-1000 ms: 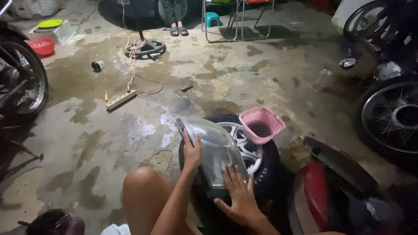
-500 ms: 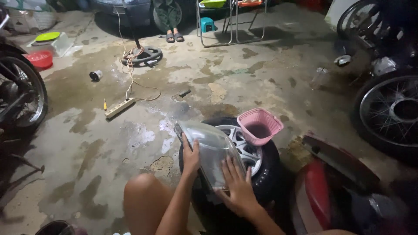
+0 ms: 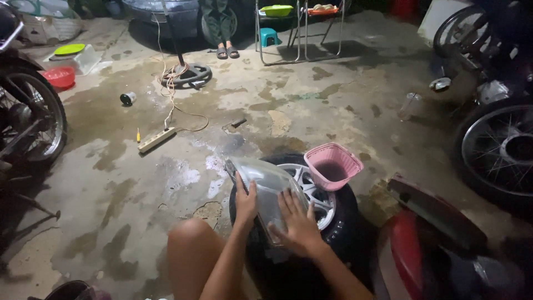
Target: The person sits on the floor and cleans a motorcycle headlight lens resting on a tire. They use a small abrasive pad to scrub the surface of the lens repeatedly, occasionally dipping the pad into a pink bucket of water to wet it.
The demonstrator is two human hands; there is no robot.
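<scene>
Head view, read from left to right: a spoked motorcycle wheel (image 3: 30, 119) is seen at the left edge, with a red plastic bowl (image 3: 59, 78) and a lime-green lid on a clear box (image 3: 70, 50) beyond it on the stained concrete floor (image 3: 127, 183). A white power strip with its cable (image 3: 157, 139) lies farther in, near a small dark can (image 3: 127, 98) and a round black fan base (image 3: 189, 74). At the centre a clear curved plastic headlight lens (image 3: 265, 186) is rested on a black tyre with a silver alloy rim (image 3: 311, 214) that lies flat on the floor. The lens is steadied at its left edge by the left hand (image 3: 245, 201), whose fingers are curled loosely over the rim of the lens, while the right hand (image 3: 298, 222) is laid flat on the lens surface with fingers spread open, nothing being gripped. A pink woven plastic basket (image 3: 332, 165) is set on the far right side of the tyre, just beside the lens. Farther right a red motorcycle body panel (image 3: 408, 253) and another spoked wheel (image 3: 502, 153) are seen. The step in hand appears to be rubbing or smoothing the lens surface; firm bracing by the left hand and even pressure from the flat palm would be called for.
</scene>
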